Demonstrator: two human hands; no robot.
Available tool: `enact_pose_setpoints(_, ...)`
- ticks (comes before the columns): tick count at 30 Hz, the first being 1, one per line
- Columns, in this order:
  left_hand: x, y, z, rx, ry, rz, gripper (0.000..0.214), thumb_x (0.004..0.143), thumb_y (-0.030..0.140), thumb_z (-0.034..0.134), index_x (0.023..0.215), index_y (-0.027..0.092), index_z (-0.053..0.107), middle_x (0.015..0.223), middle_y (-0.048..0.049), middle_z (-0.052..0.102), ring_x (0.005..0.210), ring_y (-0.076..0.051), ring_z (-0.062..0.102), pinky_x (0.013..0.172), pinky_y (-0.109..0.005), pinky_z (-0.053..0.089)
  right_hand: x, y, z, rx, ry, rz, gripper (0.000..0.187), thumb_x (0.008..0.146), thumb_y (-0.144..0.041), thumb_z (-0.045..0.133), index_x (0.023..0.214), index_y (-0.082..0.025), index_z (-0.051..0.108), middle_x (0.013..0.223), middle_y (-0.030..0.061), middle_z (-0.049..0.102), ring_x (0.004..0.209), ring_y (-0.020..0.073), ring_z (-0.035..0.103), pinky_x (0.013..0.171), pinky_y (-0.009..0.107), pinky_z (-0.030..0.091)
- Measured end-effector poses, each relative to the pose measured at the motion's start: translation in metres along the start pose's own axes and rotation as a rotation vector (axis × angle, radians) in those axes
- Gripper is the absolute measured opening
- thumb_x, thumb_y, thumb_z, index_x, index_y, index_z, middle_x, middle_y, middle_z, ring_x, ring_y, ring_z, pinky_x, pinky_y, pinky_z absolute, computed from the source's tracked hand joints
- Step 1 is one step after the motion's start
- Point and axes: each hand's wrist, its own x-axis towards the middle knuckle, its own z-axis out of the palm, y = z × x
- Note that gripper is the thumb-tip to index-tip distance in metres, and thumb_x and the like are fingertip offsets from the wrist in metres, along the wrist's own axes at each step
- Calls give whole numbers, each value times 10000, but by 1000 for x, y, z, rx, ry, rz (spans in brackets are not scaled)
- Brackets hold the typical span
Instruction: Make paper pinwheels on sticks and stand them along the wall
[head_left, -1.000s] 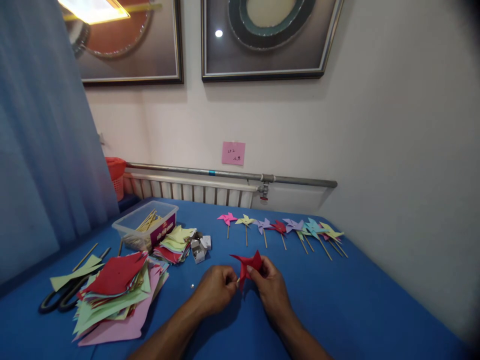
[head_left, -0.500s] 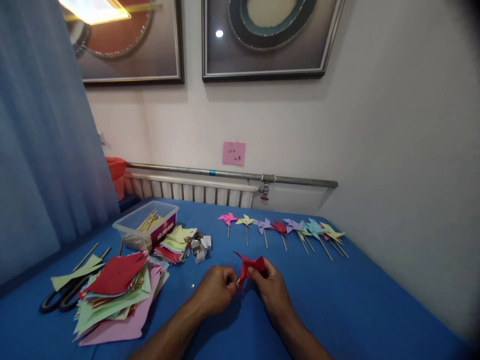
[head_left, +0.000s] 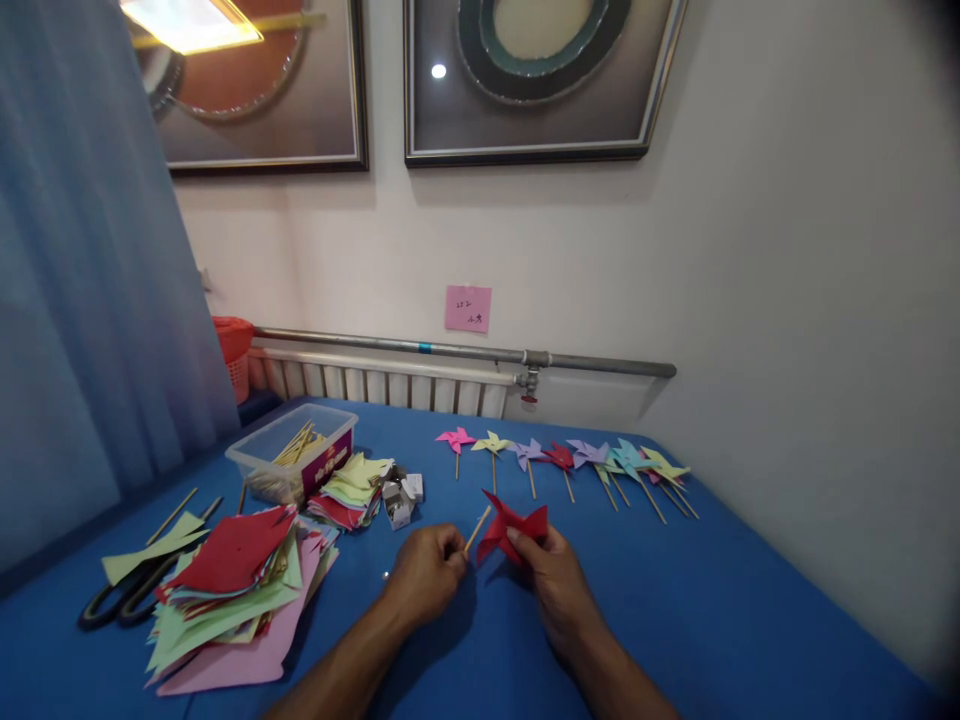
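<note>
A thin wooden stick [head_left: 478, 528] is pinched in my left hand [head_left: 429, 574], its free end pointing up and to the right. Close beside it, my right hand [head_left: 559, 585] grips a red paper pinwheel [head_left: 508, 530], thumb on the front near its middle. The stick's tip is near the pinwheel's left blade; no joint between the two can be made out. A small shiny thumbtack [head_left: 385, 575] lies on the blue table [head_left: 675, 620] left of my left hand.
At left are a stack of coloured paper [head_left: 232, 555], scissors [head_left: 127, 595], a clear plastic box [head_left: 289, 455] of sticks, a smaller paper pile [head_left: 356, 480] and little tack boxes [head_left: 401, 497]. Finished pinwheels [head_left: 559, 457] line the table's back right, near the wall.
The red pinwheel has moved slightly right, away from my left hand, and turned more to face me. The stick now shows at a steeper upward slant, apart from the pinwheel's middle.
</note>
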Motion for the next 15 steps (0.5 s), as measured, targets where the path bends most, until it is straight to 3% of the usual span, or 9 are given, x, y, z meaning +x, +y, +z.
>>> enact_pose_setpoints(7, 1, 3, -2, 67, 94, 7, 125, 771, 190, 535, 694, 176, 632, 642, 8, 614, 630, -136, 533, 597, -249, 284, -2, -5, 1, 62, 25, 51, 360, 551, -333, 882, 827, -177, 713, 748, 21, 745, 670, 190, 671, 679, 319, 520)
enact_pose_setpoints(15, 2, 2, -3, 11, 74, -11, 122, 776, 203, 539, 695, 175, 626, 627, 14, 586, 614, -135, 507, 591, -248, 297, -10, -14, 6, 87, 3, 99, 333, 556, -299, 887, 811, -177, 712, 720, 8, 728, 630, 164, 647, 638, 289, 510)
